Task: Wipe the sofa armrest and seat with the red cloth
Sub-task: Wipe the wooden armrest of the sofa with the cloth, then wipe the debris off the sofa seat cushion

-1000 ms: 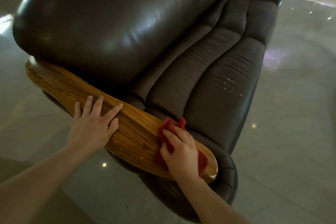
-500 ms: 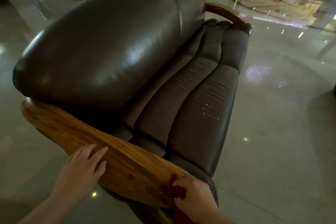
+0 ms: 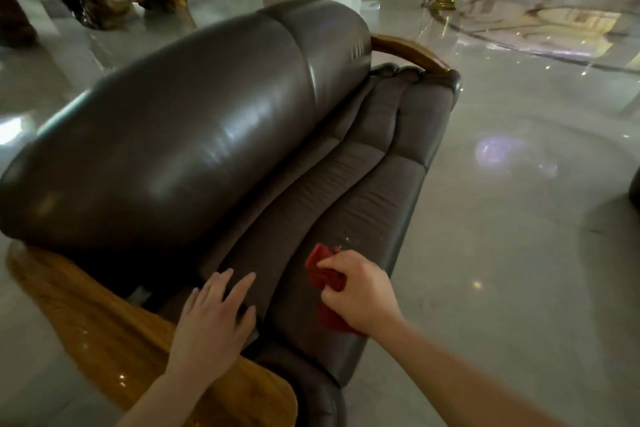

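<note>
I can read no text, label, brand, number or sign anywhere in my view.

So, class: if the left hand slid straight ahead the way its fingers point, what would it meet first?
Probably the dark leather backrest. The left hand lies flat on the seat, fingers aimed up-left; depth is uncertain.
</note>
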